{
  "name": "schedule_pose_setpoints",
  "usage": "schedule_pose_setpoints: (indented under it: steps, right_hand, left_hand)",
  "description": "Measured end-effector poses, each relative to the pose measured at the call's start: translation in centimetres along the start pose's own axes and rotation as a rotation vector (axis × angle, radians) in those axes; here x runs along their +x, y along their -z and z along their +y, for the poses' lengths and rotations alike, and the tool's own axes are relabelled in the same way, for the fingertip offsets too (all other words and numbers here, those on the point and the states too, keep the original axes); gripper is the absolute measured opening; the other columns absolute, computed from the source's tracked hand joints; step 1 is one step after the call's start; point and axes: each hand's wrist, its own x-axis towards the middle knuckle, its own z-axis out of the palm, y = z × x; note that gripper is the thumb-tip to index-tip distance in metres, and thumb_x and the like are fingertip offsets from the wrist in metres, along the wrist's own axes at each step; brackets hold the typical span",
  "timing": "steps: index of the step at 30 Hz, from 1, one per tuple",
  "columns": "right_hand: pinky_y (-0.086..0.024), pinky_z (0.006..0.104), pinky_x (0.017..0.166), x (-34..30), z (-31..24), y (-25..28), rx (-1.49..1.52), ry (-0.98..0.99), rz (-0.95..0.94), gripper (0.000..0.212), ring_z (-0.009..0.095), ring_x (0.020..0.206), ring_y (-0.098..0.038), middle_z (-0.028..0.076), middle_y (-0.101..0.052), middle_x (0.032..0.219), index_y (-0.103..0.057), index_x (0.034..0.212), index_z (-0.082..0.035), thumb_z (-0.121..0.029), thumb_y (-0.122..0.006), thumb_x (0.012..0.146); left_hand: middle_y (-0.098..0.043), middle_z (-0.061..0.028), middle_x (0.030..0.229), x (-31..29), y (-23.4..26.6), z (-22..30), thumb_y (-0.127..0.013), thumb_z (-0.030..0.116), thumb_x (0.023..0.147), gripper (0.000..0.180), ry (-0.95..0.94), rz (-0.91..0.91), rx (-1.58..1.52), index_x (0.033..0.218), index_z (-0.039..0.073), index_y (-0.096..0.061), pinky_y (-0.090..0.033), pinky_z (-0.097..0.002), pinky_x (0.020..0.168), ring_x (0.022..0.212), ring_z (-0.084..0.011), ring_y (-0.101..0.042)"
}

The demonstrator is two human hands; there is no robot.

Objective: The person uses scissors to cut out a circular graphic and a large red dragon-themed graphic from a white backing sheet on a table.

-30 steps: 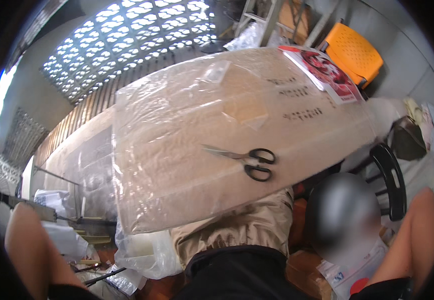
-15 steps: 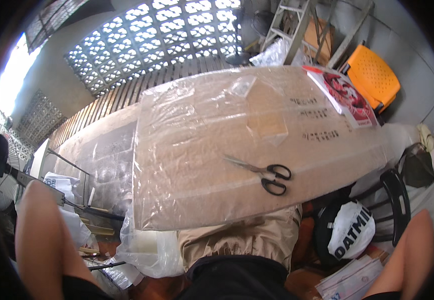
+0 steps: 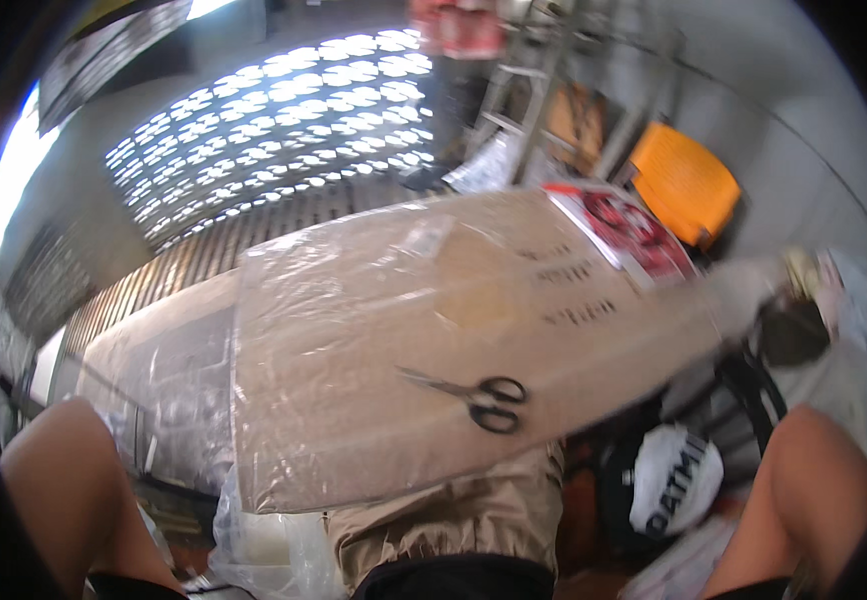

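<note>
While the wide, plastic-covered brown surface [image 3: 354,335] spreads before you, your left arm [image 3: 64,475] and right arm [image 3: 819,480] bend at either side, both hands out of view (I cannot tell whether they are open or gripping). An orange chair [image 3: 687,185] stands past the far right edge, near a red-and-white sheet [image 3: 619,228]. The black-handled scissors [image 3: 473,394] lie between your arms, blades pointing left and slightly away, handles toward your right arm, apparently the nearer.
</note>
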Motion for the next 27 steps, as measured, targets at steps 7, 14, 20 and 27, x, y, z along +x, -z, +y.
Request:
schedule_pose_setpoints:
  steps: [7, 14, 20, 27]
  right_hand:
    - [-0.048, 0.0323, 0.086, -21.6, -8.2, 9.4, -0.451, -0.52, 0.856, 0.018, 0.016, 0.095, -0.063, 0.008, -0.07, 0.099, -0.07, 0.1, -0.002, -0.018, -0.063, 0.093]
    - [-0.049, 0.0464, 0.087, -49.2, -10.1, -3.2, -1.118, -1.935, 0.823, 0.054, 0.031, 0.105, -0.063, 0.023, -0.065, 0.112, -0.065, 0.119, -0.005, -0.04, -0.076, 0.081]
    - [-0.037, 0.0741, 0.094, -57.6, -17.9, -12.0, -0.879, -3.016, 0.726, 0.101, 0.046, 0.132, -0.045, 0.033, -0.039, 0.146, -0.042, 0.146, -0.008, -0.062, -0.078, 0.068]
    - [-0.054, 0.0537, 0.082, -56.1, -18.3, -9.6, -0.951, -2.816, 0.652, 0.054, 0.039, 0.102, -0.068, 0.02, -0.069, 0.112, -0.066, 0.114, -0.008, -0.048, -0.073, 0.079]
  left_hand:
    - [-0.068, -0.0148, 0.1, 2.6, -4.5, -4.6, -0.056, 0.003, 0.094, 0.018, -0.048, 0.354, -0.076, 0.106, -0.003, -0.068, -0.05, -0.037, 0.091, 0.098, -0.0274, -0.064]
    - [-0.069, -0.0148, 0.098, 8.6, -15.3, -7.5, -0.056, 0.001, 0.094, 0.017, -0.13, 0.381, -0.699, 0.104, -0.003, -0.069, -0.051, -0.0371, 0.09, 0.097, -0.0276, -0.064]
    - [-0.066, -0.0142, 0.081, 8.2, -19.4, -4.4, -0.062, -0.003, 0.083, 0.005, -0.173, -0.044, -0.541, 0.086, -0.004, -0.065, -0.05, -0.0348, 0.075, 0.079, -0.0239, -0.065]
    - [-0.063, -0.0135, 0.076, 6.7, -18.5, -3.2, -0.062, 0.001, 0.084, 0.008, -0.18, 0.035, -0.551, 0.08, -0.005, -0.062, -0.046, -0.032, 0.068, 0.071, -0.0232, -0.061]
